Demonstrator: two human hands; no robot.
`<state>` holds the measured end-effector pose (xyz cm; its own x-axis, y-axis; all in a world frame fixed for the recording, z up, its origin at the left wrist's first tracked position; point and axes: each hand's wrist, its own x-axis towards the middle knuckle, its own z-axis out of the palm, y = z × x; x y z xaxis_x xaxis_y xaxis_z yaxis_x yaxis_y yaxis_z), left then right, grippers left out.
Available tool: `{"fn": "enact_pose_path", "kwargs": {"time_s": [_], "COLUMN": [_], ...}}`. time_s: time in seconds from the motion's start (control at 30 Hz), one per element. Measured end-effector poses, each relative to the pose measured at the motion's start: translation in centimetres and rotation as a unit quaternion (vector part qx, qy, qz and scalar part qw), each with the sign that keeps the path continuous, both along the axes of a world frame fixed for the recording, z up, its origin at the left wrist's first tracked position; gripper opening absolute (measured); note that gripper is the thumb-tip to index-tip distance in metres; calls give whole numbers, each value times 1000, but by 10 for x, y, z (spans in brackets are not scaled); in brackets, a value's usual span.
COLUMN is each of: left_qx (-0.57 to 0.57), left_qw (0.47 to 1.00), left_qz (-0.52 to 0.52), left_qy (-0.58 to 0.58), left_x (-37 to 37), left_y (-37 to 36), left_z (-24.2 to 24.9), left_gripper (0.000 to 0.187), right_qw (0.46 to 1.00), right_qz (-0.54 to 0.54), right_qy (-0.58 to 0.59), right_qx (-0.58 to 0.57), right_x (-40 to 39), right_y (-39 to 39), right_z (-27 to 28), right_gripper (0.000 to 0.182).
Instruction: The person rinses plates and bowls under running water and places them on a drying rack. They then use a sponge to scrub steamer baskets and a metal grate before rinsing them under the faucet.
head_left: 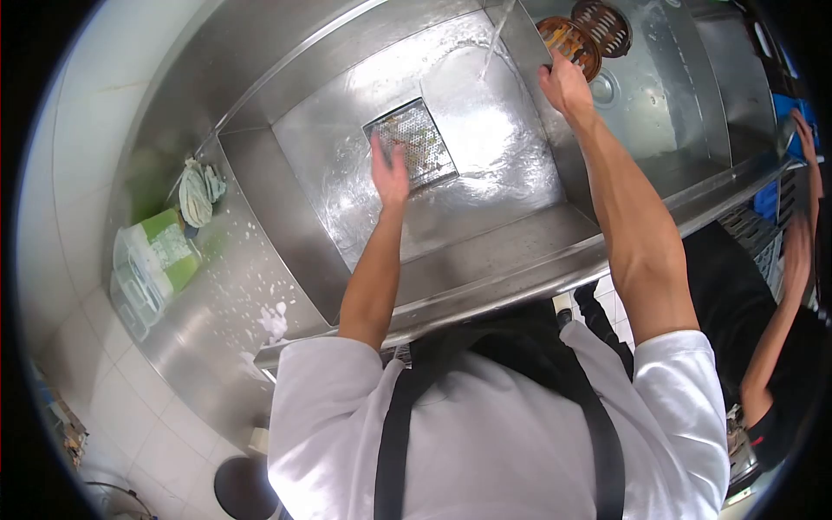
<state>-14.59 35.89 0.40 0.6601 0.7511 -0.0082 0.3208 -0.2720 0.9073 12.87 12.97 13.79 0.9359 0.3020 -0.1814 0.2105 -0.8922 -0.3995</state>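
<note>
In the large steel sink (295, 182), a square perforated drain strainer (423, 139) lies with small food scraps on it. My left hand (390, 173) is over its left part, fingers apart and slightly blurred, with nothing held. Whether it touches the strainer is unclear. My right hand (565, 85) reaches over the divider into the right basin, its fingers closed on the near edge of a round brown basket (568, 43) with scraps inside. Another round brown slotted basket (602, 28) sits just beyond it. Water (496, 43) falls in a thin stream into the large sink.
On the left ledge are a green and clear plastic container (156, 260), a pale cloth (199, 192) and foam (274, 321). A round drain (605, 88) shows in the right basin. At the far right, a co-worker's arms (784, 303) reach near a blue object (790, 117).
</note>
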Motion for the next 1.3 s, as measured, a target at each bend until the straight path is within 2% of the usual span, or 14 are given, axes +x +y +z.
{"fn": "enact_pose_path", "kwargs": {"time_s": [0.1, 0.17, 0.23, 0.33, 0.53, 0.63, 0.7, 0.77, 0.87, 0.97, 1.0, 1.1, 1.27, 1.3], "left_qx": [-217, -360, -448, -563, -409, -524, -529, -229, -101, -282, -461, -419, -530, -547], "left_qw": [961, 842, 741, 759, 908, 829, 706, 560, 546, 808, 816, 877, 605, 620], "left_qz": [-53, -218, -396, -244, -68, -151, -321, -756, -824, -455, -278, -188, -501, -412], "left_qy": [161, 336, 307, 217, 53, 126, 346, 250, 111, 246, 212, 140, 320, 383], "left_x": [-52, -84, -112, -116, -63, -78, -108, -152, -172, -142, -106, -19, 4, -9], "left_y": [31, 16, -18, -57, 11, 40, 45, 63, 71, 69, 64, 45, 30, 14], "left_z": [-38, -27, -27, -29, -14, 4, -9, -70, -125, -137, -85, 4, -39, -17], "left_gripper": [38, 25, 21, 19, 21, 28, 25, 23, 21, 20, 23, 28, 31, 29], "right_qw": [1000, 1000, 1000, 1000, 1000, 1000, 1000, 1000, 1000, 999, 999, 999, 989, 993], "right_qz": [15, 12, 13, 14, 16, 10, 6, 12, 3, 2, 1, 24, 66, 25], "right_qy": [1, -8, -5, -6, -3, -16, -20, -20, -28, -31, -33, -41, -117, -107], "right_qx": [-18, -6, -6, -4, 7, 18, 19, 10, 7, -6, -7, -7, -69, -46], "right_x": [4, 5, 4, 1, -2, -7, -6, -3, -5, -3, 1, 22, 64, 49], "right_y": [3, 5, 7, 5, -4, -7, -6, -4, 2, 4, 1, -26, -41, -20], "right_z": [0, -3, -1, -4, -5, -4, -1, 1, -6, -6, -9, -8, -52, -36], "right_gripper": [44, 45, 45, 44, 42, 41, 41, 43, 45, 46, 46, 39, 22, 21]}}
